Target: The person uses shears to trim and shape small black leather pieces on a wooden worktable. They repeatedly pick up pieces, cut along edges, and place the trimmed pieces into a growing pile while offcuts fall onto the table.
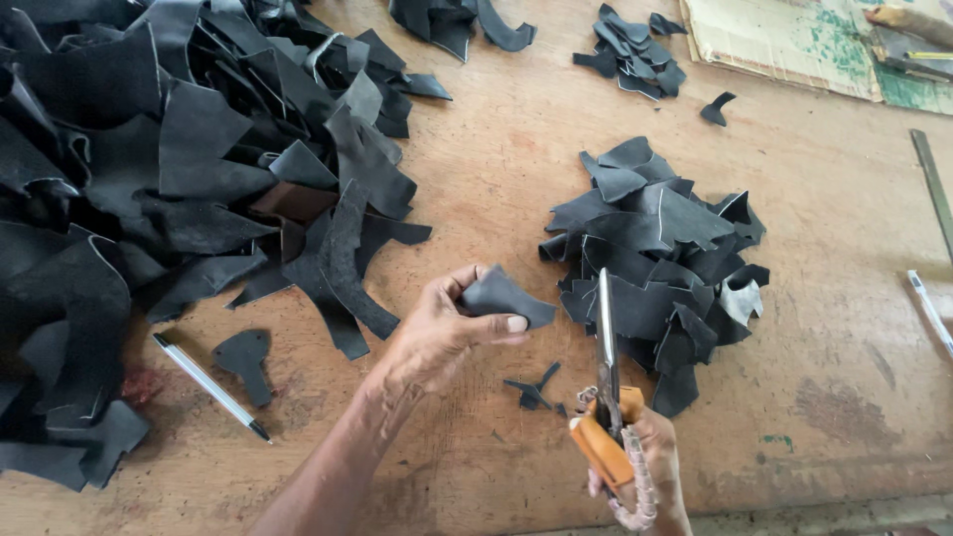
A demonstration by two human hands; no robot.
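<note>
The left hand (pixel 437 328) is closed in a pinch on a small dark leather piece (pixel 504 298), thumb along its lower edge and fingers curled behind it, holding it up just above the table (pixel 496 159). The right hand (pixel 640 467) is wrapped tight around the orange handles of a pair of scissors (pixel 606 387), whose long metal blades stand almost upright and look closed together, their tips reaching up just to the right of the held piece without touching it. Between the two hands, a few tiny dark offcuts (pixel 531 389) lie on the wood. Behind the scissors, to the right, sits a heap of cut leather pieces (pixel 660 253), many with pale edges. A far bigger pile of large black scraps (pixel 149 179) covers the left side of the table, with one brown scrap showing among them. Near the left forearm lie a white pen (pixel 210 387) and a small dark cut shape (pixel 245 359), just beside each other. Further back are a smaller heap of pieces (pixel 632 52) and a single loose bit (pixel 715 107). A sheet of cardboard stained green (pixel 784 40) lies at the top right corner, and a metal ruler (pixel 933 184) and a second pen (pixel 929 310) lie along the right edge. The table is worn brown wood with stains; the room beyond it is out of sight.
</note>
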